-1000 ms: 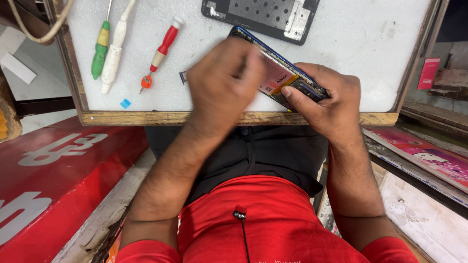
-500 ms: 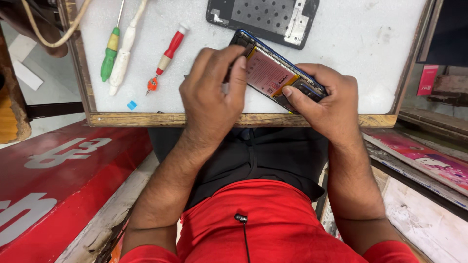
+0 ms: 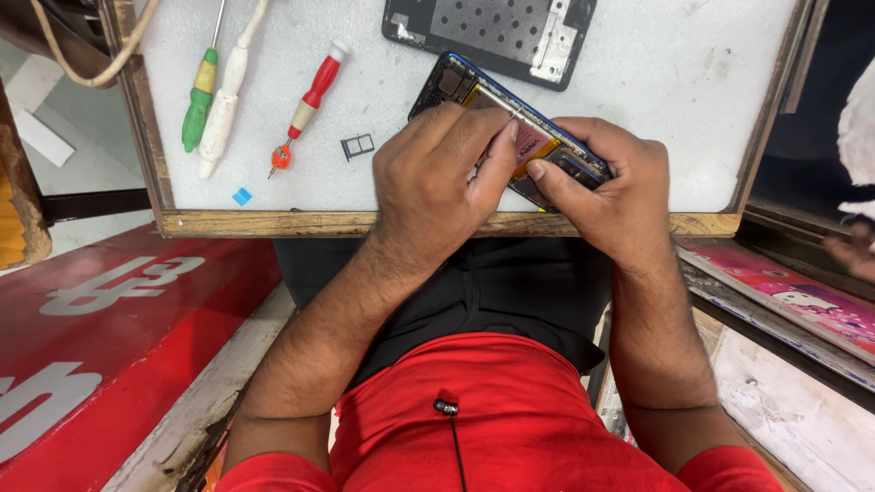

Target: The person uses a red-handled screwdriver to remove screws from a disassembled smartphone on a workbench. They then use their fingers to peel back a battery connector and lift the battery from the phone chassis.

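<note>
An opened phone (image 3: 453, 84) with its back removed lies slanted on the white work board (image 3: 674, 82), its orange-labelled battery (image 3: 536, 143) showing. My left hand (image 3: 433, 178) rests over the middle of the phone, thumb and forefinger pinched on a thin metal tool (image 3: 499, 100) that lies across the battery. My right hand (image 3: 612, 187) grips the phone's near end, thumb pressing on its lower part. The near end of the phone is hidden under both hands.
A dark back plate (image 3: 492, 32) lies beyond the phone. A small card tray (image 3: 357, 146), a red screwdriver (image 3: 310, 96), a white tool (image 3: 226, 105), a green screwdriver (image 3: 197, 105) and a blue chip (image 3: 241, 196) lie left. Another person's hand (image 3: 852, 251) is at right.
My left hand has shifted right along the phone and now pinches the thin tool over the battery, uncovering the card tray. My right hand keeps its grip on the phone.
</note>
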